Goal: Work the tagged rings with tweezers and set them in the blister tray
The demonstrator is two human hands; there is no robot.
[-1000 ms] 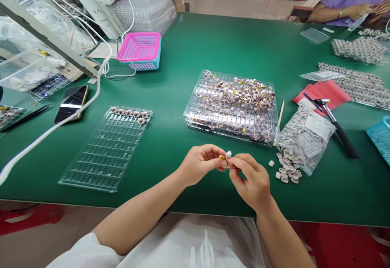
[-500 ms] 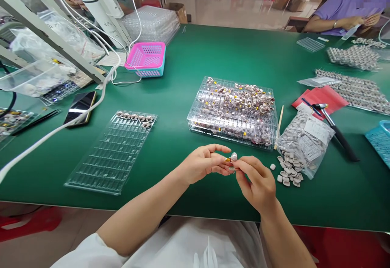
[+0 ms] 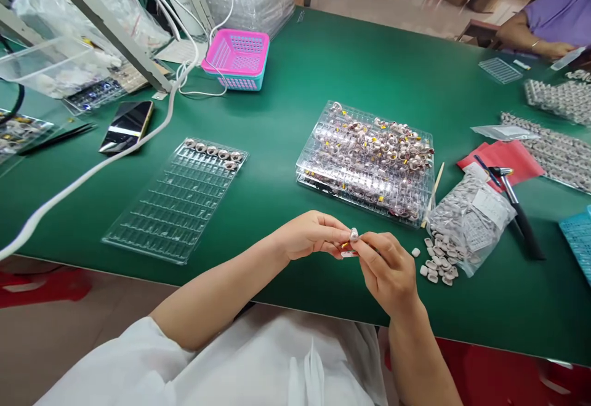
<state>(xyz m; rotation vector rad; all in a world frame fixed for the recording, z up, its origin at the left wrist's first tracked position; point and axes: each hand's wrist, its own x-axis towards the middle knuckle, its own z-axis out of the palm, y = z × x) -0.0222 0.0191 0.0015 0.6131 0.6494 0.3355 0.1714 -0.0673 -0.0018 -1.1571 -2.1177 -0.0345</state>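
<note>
Between my two hands is a small rounded white earbud-like part (image 3: 354, 234) with a bit of yellow strip beneath it. The thumb and fingers of my left hand (image 3: 318, 235) pinch it from the left. From the right, the fingertips of my right hand (image 3: 386, 266) close on the same part. A small pale piece (image 3: 349, 254) shows just under the fingertips; whether it is joined to the part I cannot tell. Beyond my hands lies a stack of clear trays (image 3: 364, 160) full of similar parts with yellow bits. Loose white shells (image 3: 441, 258) lie right of my right hand.
A clear compartment tray (image 3: 173, 203) at left holds several parts along its far end. Near it are a phone (image 3: 127, 126) and a pink basket (image 3: 237, 55). At right lie a bag of shells (image 3: 468, 212), a hammer (image 3: 519, 212) and red sheets (image 3: 521, 163). A co-worker's arm (image 3: 530, 40) rests far right.
The view has shifted, so the table things sit differently in frame. My left fingers have closed in on the white part, which has turned between my fingertips.
</note>
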